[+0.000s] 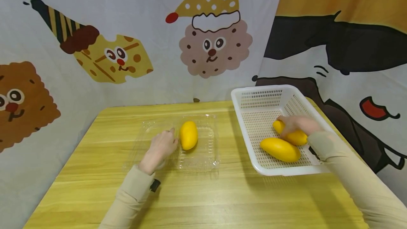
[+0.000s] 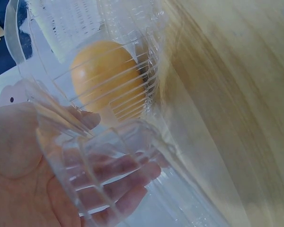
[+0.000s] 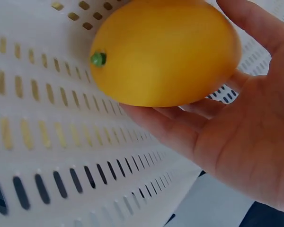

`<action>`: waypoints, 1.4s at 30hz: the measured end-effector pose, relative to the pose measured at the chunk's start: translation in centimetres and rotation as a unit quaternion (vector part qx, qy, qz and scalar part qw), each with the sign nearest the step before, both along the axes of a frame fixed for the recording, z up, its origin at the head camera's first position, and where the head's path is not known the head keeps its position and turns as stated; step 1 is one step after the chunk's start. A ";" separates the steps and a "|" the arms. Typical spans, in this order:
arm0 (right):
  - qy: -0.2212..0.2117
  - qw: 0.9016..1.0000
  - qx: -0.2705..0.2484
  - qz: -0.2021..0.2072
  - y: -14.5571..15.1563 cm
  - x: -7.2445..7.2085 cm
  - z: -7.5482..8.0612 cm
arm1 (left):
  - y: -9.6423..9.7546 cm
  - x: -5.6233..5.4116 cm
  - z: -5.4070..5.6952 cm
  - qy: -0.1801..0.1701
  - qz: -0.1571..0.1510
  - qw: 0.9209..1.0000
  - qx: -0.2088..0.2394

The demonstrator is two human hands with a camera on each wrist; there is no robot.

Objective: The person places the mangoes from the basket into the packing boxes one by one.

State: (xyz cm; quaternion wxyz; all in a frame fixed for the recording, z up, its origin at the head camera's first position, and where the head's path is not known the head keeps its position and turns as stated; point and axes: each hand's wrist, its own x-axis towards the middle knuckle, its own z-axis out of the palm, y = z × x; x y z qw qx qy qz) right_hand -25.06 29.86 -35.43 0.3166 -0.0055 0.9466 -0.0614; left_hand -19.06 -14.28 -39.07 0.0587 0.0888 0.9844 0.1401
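My left hand (image 1: 163, 145) grips the edge of a clear plastic clamshell box (image 1: 198, 163), thumb on one side and fingers behind the plastic in the left wrist view. One yellow mango (image 1: 189, 135) lies inside the box, just right of that hand. In the white basket, my right hand (image 1: 297, 124) holds a second mango (image 3: 165, 54), with the thumb on one side and the fingers curled under the other. A green stem nub (image 3: 98, 59) shows at its end. A third mango (image 1: 279, 150) lies next to it on the basket floor.
The white perforated basket (image 1: 236, 116) stands at the right of the wooden table (image 1: 203, 204), its walls rising around the right hand. Behind the table hangs a cloth (image 1: 127, 17) printed with cartoon snacks.
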 end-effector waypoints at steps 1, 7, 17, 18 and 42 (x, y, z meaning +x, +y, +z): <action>-0.003 1.000 -0.004 -0.001 0.0 0.0 -0.1 | 0.0 0.0 0.0 0.000 0.000 1.000 -0.001; -0.011 1.000 -0.008 -0.006 -0.1 -0.2 -0.7 | 0.0 0.1 0.1 0.001 0.001 1.000 0.000; -0.009 1.000 -0.010 -0.005 -0.4 -0.2 -1.1 | -0.1 0.0 -0.1 -0.002 0.000 1.000 0.006; -0.010 1.000 -0.010 -0.003 -0.4 -0.2 -1.1 | -0.1 0.0 -0.1 -0.002 0.000 1.000 0.006; 0.026 0.998 -0.036 0.040 -1.5 -1.0 -1.0 | -0.1 0.0 -0.2 0.012 -0.002 1.000 0.005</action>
